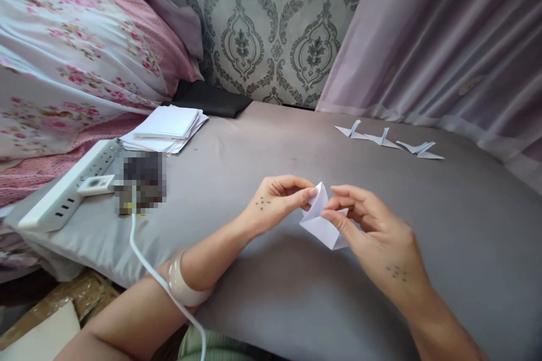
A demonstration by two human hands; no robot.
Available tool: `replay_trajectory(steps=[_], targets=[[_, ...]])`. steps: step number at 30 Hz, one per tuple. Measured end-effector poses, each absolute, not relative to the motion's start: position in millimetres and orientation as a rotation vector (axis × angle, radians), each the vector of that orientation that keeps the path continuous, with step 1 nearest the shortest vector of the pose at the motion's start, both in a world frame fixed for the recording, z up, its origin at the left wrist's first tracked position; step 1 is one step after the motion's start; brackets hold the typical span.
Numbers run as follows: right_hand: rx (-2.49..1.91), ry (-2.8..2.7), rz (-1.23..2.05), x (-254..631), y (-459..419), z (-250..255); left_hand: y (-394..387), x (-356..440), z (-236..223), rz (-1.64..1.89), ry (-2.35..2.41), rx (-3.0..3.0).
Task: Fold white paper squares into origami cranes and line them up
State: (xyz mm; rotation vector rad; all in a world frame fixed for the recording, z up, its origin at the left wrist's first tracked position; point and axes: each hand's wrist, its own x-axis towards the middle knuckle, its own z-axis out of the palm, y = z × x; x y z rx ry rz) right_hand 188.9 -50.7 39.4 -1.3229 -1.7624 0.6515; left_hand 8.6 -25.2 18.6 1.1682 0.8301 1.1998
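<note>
Between my hands a partly folded piece of white paper point(324, 227) is held up above the grey cloth surface. My left hand point(282, 200) pinches its upper left corner between thumb and fingers. On the paper's right side, my right hand point(372, 231) has its thumb and fingertips closed on an edge; the index finger is raised a little off it. The paper has a raised pointed flap at the top and a wider, creased lower part. My right fingers hide some of its right side.
Several folded paper birds point(383, 138) stand in a row at the back right. A stack of white paper point(165, 127) lies at the back left, near a black cloth item point(207, 98). A white power strip point(70, 186) holds a plug; a white cable point(154, 276) crosses my left forearm.
</note>
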Motion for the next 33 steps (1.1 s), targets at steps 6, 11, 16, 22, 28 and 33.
replay_trajectory(steps=[6, 11, 16, 22, 28, 33], targets=[[-1.199, -1.749, 1.065, 199, -49, 48, -18, 5, 17, 1.322, 0.779, 1.000], [-1.151, -1.963, 0.791, 202, -46, 48, -16, 3, 16, 1.364, 0.804, 0.941], [-1.205, -2.074, 0.605, 206, -43, 49, -13, -1, 19, 1.453, 0.877, 0.867], [-0.889, -2.424, 0.542, 216, -44, 52, -10, -4, 20, 1.470, 0.944, 0.814], [-0.780, -2.563, 0.655, 212, -47, 48, -11, -1, 17, 1.420, 0.954, 0.822], [-0.742, -2.594, 0.572, 203, -52, 44, -12, 2, 15, 1.383, 0.966, 0.817]])
